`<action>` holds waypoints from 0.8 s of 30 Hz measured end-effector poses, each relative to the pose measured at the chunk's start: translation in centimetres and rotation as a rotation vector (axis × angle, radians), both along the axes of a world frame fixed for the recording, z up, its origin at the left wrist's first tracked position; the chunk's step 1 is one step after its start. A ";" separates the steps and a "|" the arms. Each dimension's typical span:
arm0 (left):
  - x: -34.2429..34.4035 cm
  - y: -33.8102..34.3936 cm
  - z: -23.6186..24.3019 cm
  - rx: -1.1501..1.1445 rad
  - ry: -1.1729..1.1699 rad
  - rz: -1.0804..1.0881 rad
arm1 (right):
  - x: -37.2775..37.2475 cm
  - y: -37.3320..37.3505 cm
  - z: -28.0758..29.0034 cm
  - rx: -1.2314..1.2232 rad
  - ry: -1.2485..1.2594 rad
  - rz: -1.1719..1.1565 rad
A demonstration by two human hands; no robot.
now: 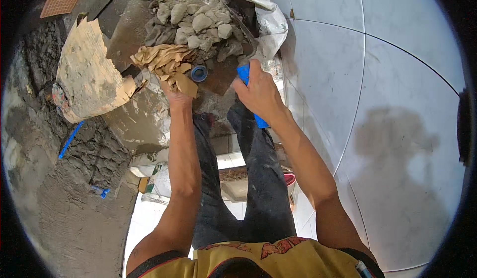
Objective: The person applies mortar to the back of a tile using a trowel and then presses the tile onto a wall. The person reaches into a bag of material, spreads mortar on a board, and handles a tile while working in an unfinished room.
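Near sack (273, 27), right hand (263, 93) around blue handle (243, 74), left hand (177, 98) (grip unclear) against paper (161, 60)

Head view | left fisheye, head-worn | looks steeply down | close range

Brown paper (164, 57): heavily crumpled, held in the left hand (175, 94). Blue handle (243, 73): straight, slanting through the right hand (259, 90), both ends exposed.
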State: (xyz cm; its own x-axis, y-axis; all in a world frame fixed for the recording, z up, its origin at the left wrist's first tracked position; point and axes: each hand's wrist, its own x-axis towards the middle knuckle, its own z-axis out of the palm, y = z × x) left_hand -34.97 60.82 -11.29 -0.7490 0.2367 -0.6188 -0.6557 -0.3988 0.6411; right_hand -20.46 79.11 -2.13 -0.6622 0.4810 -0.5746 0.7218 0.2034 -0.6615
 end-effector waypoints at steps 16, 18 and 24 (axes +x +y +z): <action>6.7 8.7 -6.3 -0.425 0.363 -0.102 | 1.5 1.6 -10.0 -0.010 -0.291 -0.019; 6.9 10.4 -7.7 -0.425 0.386 -0.073 | 1.1 2.0 -10.8 -0.041 -0.298 -0.017; 4.6 12.6 -8.7 -0.677 0.458 -0.133 | 4.9 2.5 -11.9 0.032 -0.315 -0.074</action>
State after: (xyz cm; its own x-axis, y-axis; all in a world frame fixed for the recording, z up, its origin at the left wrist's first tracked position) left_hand -30.34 73.41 -20.02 -0.9538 0.0272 -0.2994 -0.2852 0.2323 0.9299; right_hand -15.59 81.56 -14.05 -0.4168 0.5424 -0.7295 0.9036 0.1599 -0.3974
